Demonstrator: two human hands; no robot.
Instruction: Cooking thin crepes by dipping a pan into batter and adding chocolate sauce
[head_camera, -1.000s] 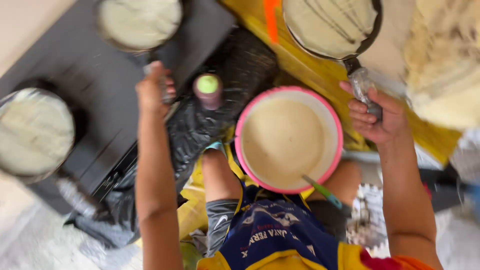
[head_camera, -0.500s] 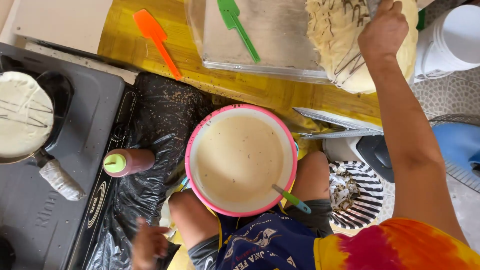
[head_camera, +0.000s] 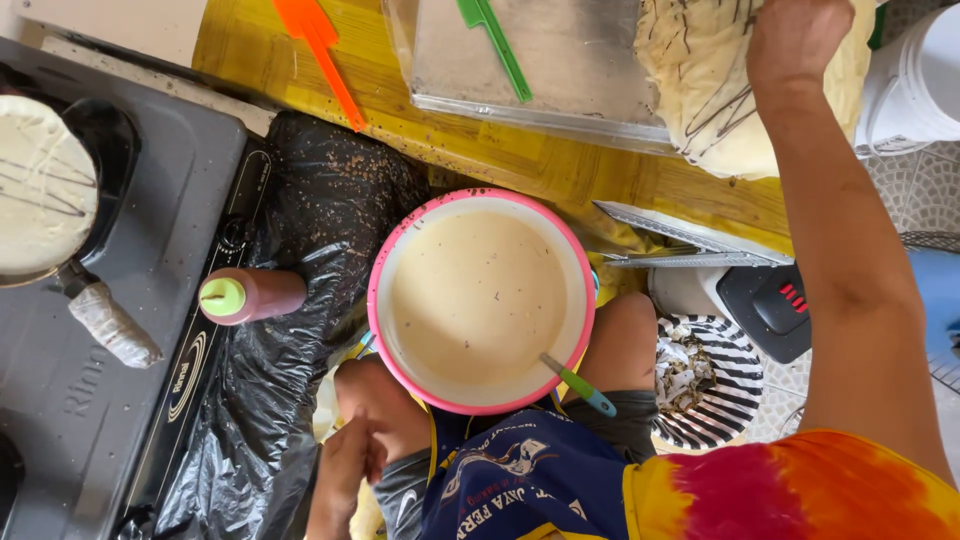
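Two hands in view, far apart. Right hand (head_camera: 795, 40) is up at the top edge, arm stretched out, pressed on the crepe stack (head_camera: 700, 90); fingers curl down over the stack's top, tips cut off by the frame edge, so cannot tell if they pinch a crepe or just rest on it. Stack is pale with dark drizzle lines and sits at the right end of the clear tray (head_camera: 540, 95). A green spatula (head_camera: 495, 45) lies in the tray. An orange spatula (head_camera: 320, 50) lies on the yellow table (head_camera: 520, 160), just left of the tray.

Left hand (head_camera: 350, 465) is low, beside the person's knee, fingers loosely curled, holding nothing, partly hidden.

Pink bowl (head_camera: 480, 300) of pale batter sits between the knees, in the middle of the view. A green-handled spoon (head_camera: 575, 385) leans in at its lower right rim.

Squeeze bottle (head_camera: 250, 296), brownish with a green cap, stands on black plastic sheet (head_camera: 310, 300) beside the grey stove (head_camera: 130, 340). A pan (head_camera: 40, 190) with a crepe sits on the stove at the left edge, handle wrapped.

White bucket (head_camera: 915, 80) at top right. Striped plate (head_camera: 710, 380) with scraps sits right of the bowl, on the floor.
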